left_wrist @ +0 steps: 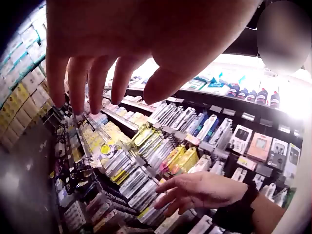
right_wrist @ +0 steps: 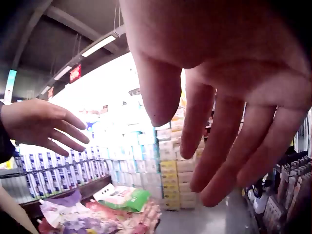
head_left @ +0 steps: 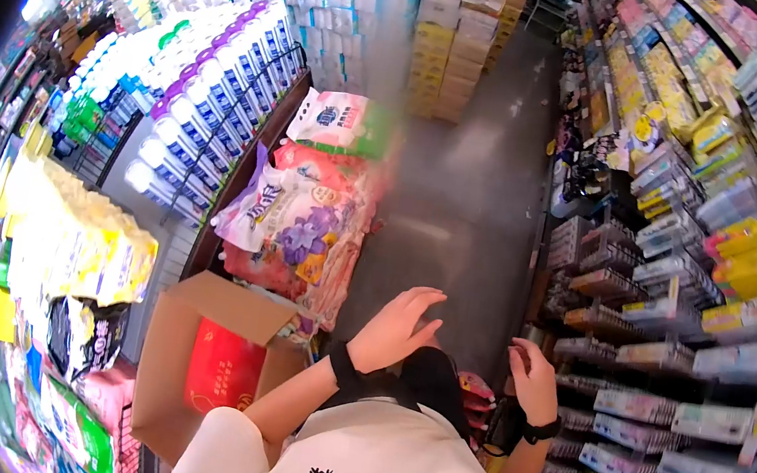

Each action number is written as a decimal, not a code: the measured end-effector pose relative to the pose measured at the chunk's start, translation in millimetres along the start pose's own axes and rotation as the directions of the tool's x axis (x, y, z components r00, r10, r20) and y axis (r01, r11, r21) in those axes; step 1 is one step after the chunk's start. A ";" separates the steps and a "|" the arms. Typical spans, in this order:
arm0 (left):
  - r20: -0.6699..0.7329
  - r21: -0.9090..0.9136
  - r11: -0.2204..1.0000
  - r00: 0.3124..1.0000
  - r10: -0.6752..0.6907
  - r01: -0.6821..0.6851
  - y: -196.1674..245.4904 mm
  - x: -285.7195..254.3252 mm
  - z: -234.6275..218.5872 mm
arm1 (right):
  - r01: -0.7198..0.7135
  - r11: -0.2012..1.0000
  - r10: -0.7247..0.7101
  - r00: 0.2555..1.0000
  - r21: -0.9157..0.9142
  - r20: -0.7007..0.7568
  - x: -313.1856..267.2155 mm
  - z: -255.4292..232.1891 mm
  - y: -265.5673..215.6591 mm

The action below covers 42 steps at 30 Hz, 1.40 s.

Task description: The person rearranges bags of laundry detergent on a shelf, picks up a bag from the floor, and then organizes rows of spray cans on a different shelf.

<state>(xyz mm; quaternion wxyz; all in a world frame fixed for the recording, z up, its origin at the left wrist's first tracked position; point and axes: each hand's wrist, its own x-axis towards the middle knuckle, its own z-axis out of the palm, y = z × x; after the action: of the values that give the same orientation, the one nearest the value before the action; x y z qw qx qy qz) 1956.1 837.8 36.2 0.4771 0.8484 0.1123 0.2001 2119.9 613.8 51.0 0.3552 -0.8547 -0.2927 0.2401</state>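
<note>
My left hand (head_left: 394, 329) hovers in front of my body with loosely extended fingers and holds nothing. To its left lie large purple-and-white laundry bags (head_left: 290, 214) on a pile, with a white-and-green bag (head_left: 341, 123) behind them. My right hand (head_left: 533, 379) hangs empty beside the right-hand shelves, its fingers relaxed and slightly bent. In the left wrist view that right hand (left_wrist: 204, 190) overlaps the packs on the shelves. Both hands wear dark wristbands. Below my left forearm stands an open cardboard box (head_left: 173, 353) with a red package (head_left: 225, 365) in it.
A grey floor aisle (head_left: 458, 219) runs ahead between the displays. Packed shelves of boxed goods (head_left: 635, 408) line the right side. White-and-blue bottles (head_left: 211, 121) stand on a rack at the left, and stacked tissue packs (head_left: 353, 1) rise at the back.
</note>
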 end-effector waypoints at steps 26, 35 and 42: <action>-0.637 -0.378 0.509 0.182 -0.749 0.773 -459.3 338.7 -80.3 | 0.401 0.849 0.028 0.617 -0.345 0.786 857.4 299.7 -78.0; -0.419 -0.820 0.256 -0.232 -0.878 0.512 -646.4 345.8 -56.6 | 0.660 0.693 -0.028 0.426 -0.289 0.904 952.2 433.4 -131.6; -0.225 -0.966 0.174 -0.288 -0.931 0.194 -673.8 357.3 -90.6 | 0.322 0.937 -0.224 0.246 0.138 0.943 973.1 528.1 -131.0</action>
<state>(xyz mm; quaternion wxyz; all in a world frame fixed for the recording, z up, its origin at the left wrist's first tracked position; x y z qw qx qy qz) 2235.5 1393.5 -414.4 0.5583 0.0972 0.7411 0.3600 2444.3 1588.6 -382.0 0.1136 -0.4965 -0.5978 0.6190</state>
